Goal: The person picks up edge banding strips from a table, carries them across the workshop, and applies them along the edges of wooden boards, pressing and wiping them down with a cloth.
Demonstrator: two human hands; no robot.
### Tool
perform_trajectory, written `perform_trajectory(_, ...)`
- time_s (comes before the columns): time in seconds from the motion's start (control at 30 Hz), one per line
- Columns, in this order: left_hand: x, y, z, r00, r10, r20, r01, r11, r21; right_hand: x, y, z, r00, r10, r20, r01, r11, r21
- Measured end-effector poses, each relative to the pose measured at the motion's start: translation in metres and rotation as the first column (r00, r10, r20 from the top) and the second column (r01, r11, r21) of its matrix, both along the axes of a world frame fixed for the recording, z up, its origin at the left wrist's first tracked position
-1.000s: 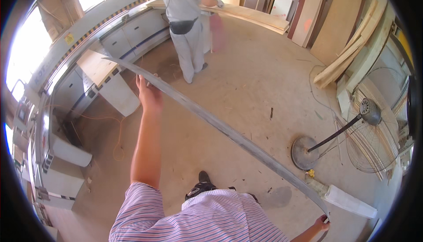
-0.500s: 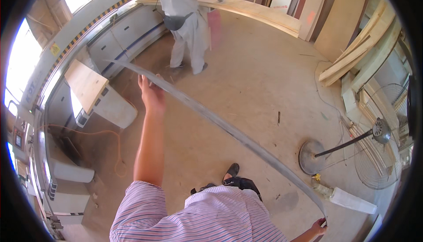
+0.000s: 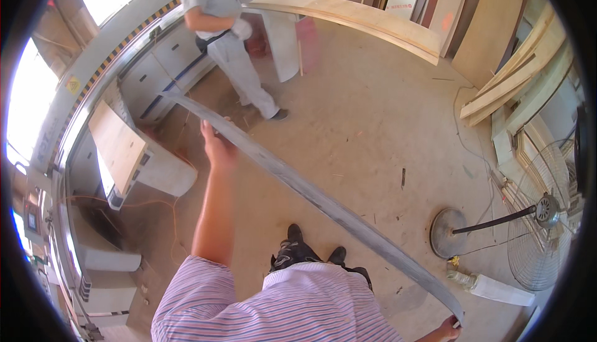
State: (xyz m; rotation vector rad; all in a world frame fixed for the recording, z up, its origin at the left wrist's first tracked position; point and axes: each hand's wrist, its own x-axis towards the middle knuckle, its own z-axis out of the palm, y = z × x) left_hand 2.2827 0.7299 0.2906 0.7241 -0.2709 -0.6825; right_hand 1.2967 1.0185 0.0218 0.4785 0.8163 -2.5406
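dusty tan floor [image 3: 348, 124] spreads below, with a co-worker [image 3: 216, 6] beside pale boards [image 3: 367, 19] ahead. i hold a long grey strip [image 3: 311, 194] slantwise in front of my body, above the floor: my left hand [image 3: 217, 149] grips it from beneath near the far end, my right hand [image 3: 446, 329] is closed on its near end.

1 gry strip [image 3: 318, 197], 1 flr fan [image 3: 547, 210], 1 co-wkr [image 3: 234, 62]
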Motion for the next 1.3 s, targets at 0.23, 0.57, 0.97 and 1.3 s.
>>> perform_trajectory(0.23,-0.01,-0.09,-0.06,0.982,-0.114,-0.148,0.119,0.993,0.021,0.025,0.077,0.069,0.447,0.206,-0.87,0.816,0.304,0.491)
perform_trajectory(0.57,-0.007,-0.233,-0.046,0.928,-0.304,-0.216,0.328,0.941,0.082,0.145,0.079,0.154,0.467,0.309,-0.829,0.802,0.247,0.544)
perform_trajectory(0.97,0.129,-0.49,0.0,0.929,-0.365,0.067,0.347,0.918,0.19,0.237,-0.105,0.112,0.424,0.28,-0.861,0.832,0.256,0.492)
perform_trajectory(1.3,0.339,-0.669,0.073,0.974,-0.19,0.123,0.165,0.968,0.191,0.37,-0.415,0.151,0.345,0.463,-0.817,0.808,0.296,0.509)
